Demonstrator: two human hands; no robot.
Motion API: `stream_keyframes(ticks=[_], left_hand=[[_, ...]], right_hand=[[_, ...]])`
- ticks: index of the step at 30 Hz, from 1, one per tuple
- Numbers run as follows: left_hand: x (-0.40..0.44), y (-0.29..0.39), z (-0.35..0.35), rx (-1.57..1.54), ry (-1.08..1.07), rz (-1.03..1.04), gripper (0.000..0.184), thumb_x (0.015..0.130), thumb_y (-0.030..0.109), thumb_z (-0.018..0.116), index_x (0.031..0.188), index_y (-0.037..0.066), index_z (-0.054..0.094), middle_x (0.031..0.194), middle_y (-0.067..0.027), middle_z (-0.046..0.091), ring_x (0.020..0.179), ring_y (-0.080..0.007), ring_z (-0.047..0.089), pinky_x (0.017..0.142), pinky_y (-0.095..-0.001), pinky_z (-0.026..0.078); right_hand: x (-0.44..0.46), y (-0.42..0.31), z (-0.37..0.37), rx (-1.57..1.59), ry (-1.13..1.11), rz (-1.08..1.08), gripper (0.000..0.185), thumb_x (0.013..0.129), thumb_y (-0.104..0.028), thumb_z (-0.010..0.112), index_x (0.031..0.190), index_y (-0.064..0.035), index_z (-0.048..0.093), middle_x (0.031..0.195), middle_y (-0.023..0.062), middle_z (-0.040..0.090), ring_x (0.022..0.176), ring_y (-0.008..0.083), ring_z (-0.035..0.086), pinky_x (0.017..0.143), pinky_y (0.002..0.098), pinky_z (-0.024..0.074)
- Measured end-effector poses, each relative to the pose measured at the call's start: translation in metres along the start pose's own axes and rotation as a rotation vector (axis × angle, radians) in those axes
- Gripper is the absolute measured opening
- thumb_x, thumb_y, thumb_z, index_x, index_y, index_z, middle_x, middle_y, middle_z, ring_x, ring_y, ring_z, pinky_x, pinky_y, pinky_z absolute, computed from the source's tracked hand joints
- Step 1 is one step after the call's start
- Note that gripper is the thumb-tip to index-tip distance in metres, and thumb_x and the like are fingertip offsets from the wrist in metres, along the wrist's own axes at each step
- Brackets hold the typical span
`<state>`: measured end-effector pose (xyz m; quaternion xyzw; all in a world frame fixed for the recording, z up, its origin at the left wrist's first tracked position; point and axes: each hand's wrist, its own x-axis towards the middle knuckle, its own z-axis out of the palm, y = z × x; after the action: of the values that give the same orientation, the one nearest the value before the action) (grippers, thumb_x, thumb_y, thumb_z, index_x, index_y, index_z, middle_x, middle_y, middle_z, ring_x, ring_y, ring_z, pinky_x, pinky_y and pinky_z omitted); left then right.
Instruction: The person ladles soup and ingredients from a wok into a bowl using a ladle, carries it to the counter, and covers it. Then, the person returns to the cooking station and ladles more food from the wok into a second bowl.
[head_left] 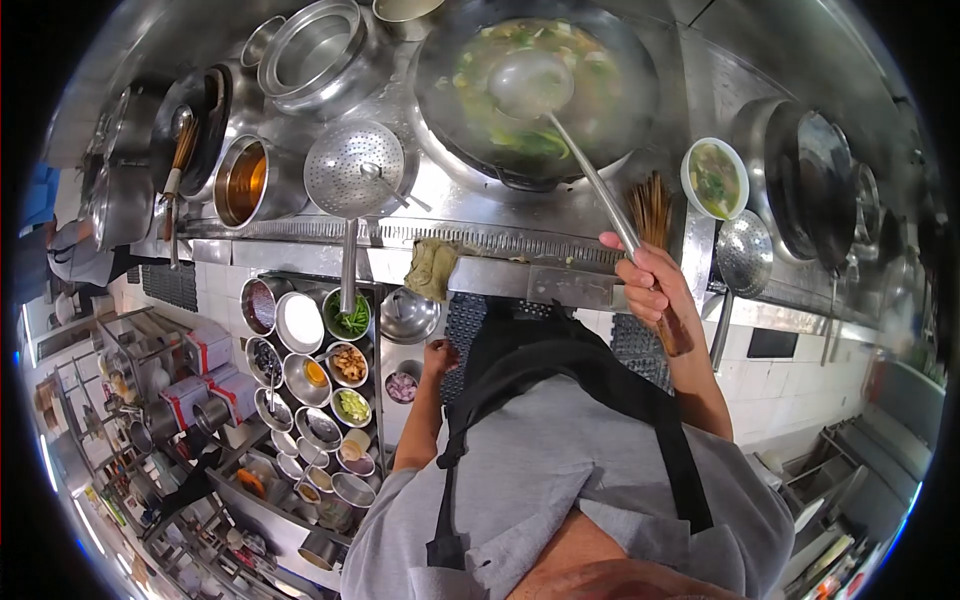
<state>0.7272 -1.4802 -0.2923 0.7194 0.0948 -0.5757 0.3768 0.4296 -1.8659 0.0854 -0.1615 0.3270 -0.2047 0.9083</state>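
A: Right fingers [632, 275]?
B: Wrapped round the handle of a long metal ladle [590, 175]. Closed on it.
A: Where's the ladle's bowl?
B: Ahead of those fingers and a bit left, in the wok [440, 110], among the soup [600, 65]. Hazy there; can't tell how deep it sits.
A: Closest to that hand?
B: Bamboo brush [652, 205], bristles just beyond the fingers, partly hidden by the hand. Can't tell if they touch. White bowl [689, 193] farther ahead and right, greens in broth inside.
A: Right of the fingers?
B: Perforated skimmer [745, 252], bowl part near, apart from the hand.
A: Left fingers [446, 353]?
B: Look curled in, low beside the body, well back from the wok. Too small to tell if closed fully or on anything.
A: Around them?
B: Metal basin [410, 318] just ahead and left. Small bowl of chopped purple pieces [402, 387] left and slightly back. Cloth [430, 268] farther ahead, on the edge of the steel desk [490, 275].
A: Other strainer?
B: Large perforated ladle [352, 165], well ahead and left of the left fingers, small spoon [374, 172] lying on it.
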Motion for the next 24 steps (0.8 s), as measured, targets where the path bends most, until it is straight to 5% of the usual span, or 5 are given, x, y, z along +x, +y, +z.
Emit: stream_keyframes(ticks=[7, 14, 19, 23, 24], left_hand=[[-0.008, -0.002, 0.008, 0.014, 0.0, -0.044, 0.026, 0.104, 0.028, 0.06, 0.111, 0.003, 0.059, 0.077, -0.0107, 0.068, 0.059, -0.021, 0.069, 0.049, -0.031, 0.054], [-0.004, 0.003, 0.015, 0.009, -0.002, 0.001, 0.022, 0.104, 0.025, 0.058, 0.109, 0.004, 0.06, 0.077, -0.0102, 0.068, 0.058, -0.0208, 0.068, 0.048, -0.0303, 0.054], [0.008, 0.007, 0.02, 0.034, -0.037, -0.008, 0.019, 0.104, 0.023, 0.058, 0.11, 0.005, 0.06, 0.077, -0.0098, 0.067, 0.057, -0.0197, 0.067, 0.047, -0.0311, 0.053], [0.01, 0.009, 0.028, 0.049, -0.055, 0.001, 0.018, 0.103, 0.021, 0.058, 0.109, 0.004, 0.06, 0.077, -0.0106, 0.067, 0.058, -0.02, 0.067, 0.047, -0.0311, 0.053], [0.013, 0.01, 0.028, 0.038, -0.068, 0.009, 0.019, 0.103, 0.022, 0.059, 0.109, 0.004, 0.059, 0.077, -0.0109, 0.067, 0.059, -0.0204, 0.067, 0.047, -0.031, 0.053]], right_hand=[[-0.055, -0.014, 0.011, -0.262, 0.168, -0.017, 0.039, 0.103, -0.011, 0.05, 0.14, 0.0026, 0.053, 0.07, -0.0023, 0.046, 0.043, 0.0023, 0.041, 0.036, 0.0204, 0.0325], [-0.084, -0.01, -0.005, -1.168, 0.412, -0.044, 0.052, 0.095, -0.005, 0.06, 0.146, -0.0022, 0.052, 0.077, 0.0068, 0.065, 0.048, 0.0118, 0.057, 0.046, 0.0289, 0.0461], [-0.079, -0.015, -0.016, -1.591, 0.545, -0.12, 0.062, 0.09, -0.008, 0.065, 0.15, -0.0025, 0.048, 0.084, 0.0308, 0.068, 0.081, 0.0484, 0.07, 0.072, 0.0471, 0.0537], [-0.04, -0.019, -0.03, -1.661, 0.593, -0.202, 0.063, 0.091, -0.009, 0.065, 0.15, 0.0007, 0.045, 0.092, 0.0341, 0.068, 0.091, 0.0529, 0.066, 0.081, 0.0529, 0.053], [-0.029, -0.019, -0.042, -1.673, 0.543, -0.339, 0.06, 0.092, -0.009, 0.064, 0.149, 0.0011, 0.046, 0.088, 0.0311, 0.069, 0.084, 0.0496, 0.068, 0.075, 0.0509, 0.0539]])
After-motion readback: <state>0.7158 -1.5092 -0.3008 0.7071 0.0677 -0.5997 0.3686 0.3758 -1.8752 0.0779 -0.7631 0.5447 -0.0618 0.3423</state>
